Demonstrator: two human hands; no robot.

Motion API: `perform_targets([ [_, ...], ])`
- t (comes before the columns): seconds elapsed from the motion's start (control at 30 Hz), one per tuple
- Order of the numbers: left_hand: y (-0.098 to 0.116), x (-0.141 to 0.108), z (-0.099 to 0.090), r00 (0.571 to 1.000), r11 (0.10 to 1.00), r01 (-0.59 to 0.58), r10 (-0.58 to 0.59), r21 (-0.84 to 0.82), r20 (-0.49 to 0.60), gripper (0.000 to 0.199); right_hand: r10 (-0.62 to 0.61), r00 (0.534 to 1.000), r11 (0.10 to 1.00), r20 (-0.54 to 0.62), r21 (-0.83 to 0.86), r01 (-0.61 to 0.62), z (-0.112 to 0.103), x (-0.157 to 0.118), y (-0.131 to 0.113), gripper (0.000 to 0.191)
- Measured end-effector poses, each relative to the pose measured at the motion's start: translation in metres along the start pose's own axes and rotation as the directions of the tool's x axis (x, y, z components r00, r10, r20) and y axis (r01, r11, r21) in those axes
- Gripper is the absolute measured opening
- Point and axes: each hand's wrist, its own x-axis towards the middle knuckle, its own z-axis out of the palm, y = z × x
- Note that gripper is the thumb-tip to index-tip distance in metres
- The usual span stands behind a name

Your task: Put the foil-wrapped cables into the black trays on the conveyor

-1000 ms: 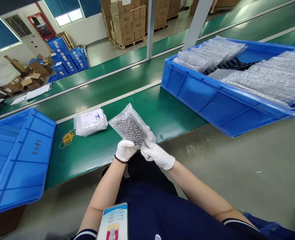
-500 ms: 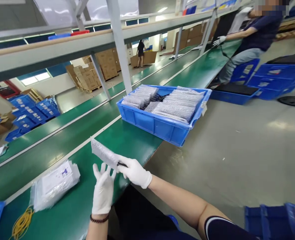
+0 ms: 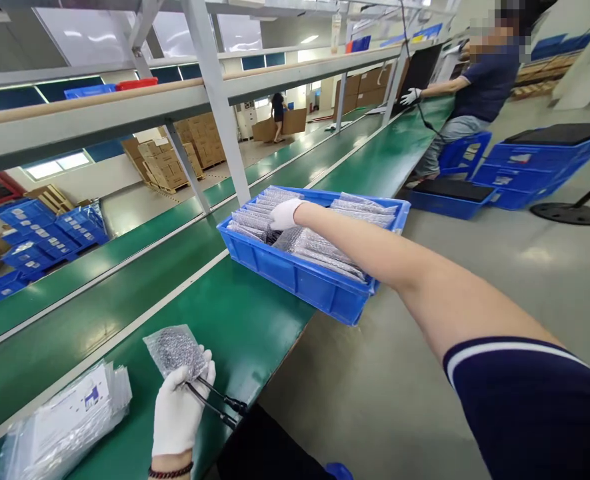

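Low on the green bench, my left hand (image 3: 179, 407) grips a bubble-wrap pouch (image 3: 177, 350) from below, thumb on one side. Two black cables (image 3: 209, 395) with connector ends come out of the pouch and point right. My right arm stretches across to a blue crate (image 3: 295, 277), and my right hand (image 3: 285, 213) is over the packets inside. Rows of bubble-wrapped packets (image 3: 325, 250) fill both sides of the crate. The fingertips of the right hand are hidden, so I cannot see whether they hold a packet.
A stack of clear plastic bags with a printed sheet (image 3: 69, 420) lies at lower left. The green bench (image 3: 199, 307) runs alongside a conveyor. A metal post (image 3: 219, 100) rises behind the crate. At upper right sits a co-worker (image 3: 485, 87) near blue crates (image 3: 535, 167).
The bubble-wrap pouch has passed from my right hand to my left, its cables now showing. My right hand has moved away into the crate. The view has shifted slightly.
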Motion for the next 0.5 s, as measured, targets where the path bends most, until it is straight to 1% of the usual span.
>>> perform_targets([
  [0.03,0.001,-0.002,-0.003,1.0,1.0,-0.009,0.01,0.02,-0.029,0.064,0.029,0.999,1.0,0.037,0.012,-0.029,0.005,0.017,0.019,0.043],
  [0.1,0.003,-0.008,-0.008,0.995,0.998,-0.016,0.022,0.062,-0.094,0.066,0.041,0.995,0.997,0.095,0.054,-0.046,0.022,0.041,0.048,0.056],
  [0.17,0.003,-0.014,-0.013,0.987,0.994,-0.032,0.048,0.104,-0.155,0.067,0.029,0.988,0.993,0.154,0.105,-0.046,0.041,0.057,0.068,0.068],
  [0.23,0.001,-0.017,-0.018,0.977,0.99,-0.047,0.073,0.133,-0.199,0.067,-0.003,0.975,0.987,0.221,0.16,-0.033,0.053,0.067,0.086,0.074],
  [0.33,-0.005,-0.016,-0.026,0.967,0.991,-0.052,0.081,0.126,-0.241,0.065,-0.077,0.939,0.968,0.335,0.25,-0.01,0.054,0.074,0.109,0.074],
  [0.4,-0.009,-0.014,-0.033,0.968,0.994,-0.055,0.076,0.095,-0.238,0.062,-0.122,0.91,0.944,0.397,0.331,-0.018,0.05,0.074,0.117,0.07],
  [0.47,-0.01,-0.014,-0.038,0.974,0.997,-0.049,0.061,0.059,-0.22,0.058,-0.153,0.905,0.919,0.398,0.394,-0.018,0.045,0.067,0.116,0.062],
  [0.5,-0.01,-0.014,-0.041,0.975,0.998,-0.043,0.051,0.039,-0.215,0.055,-0.151,0.92,0.908,0.362,0.418,-0.015,0.042,0.061,0.112,0.057],
])
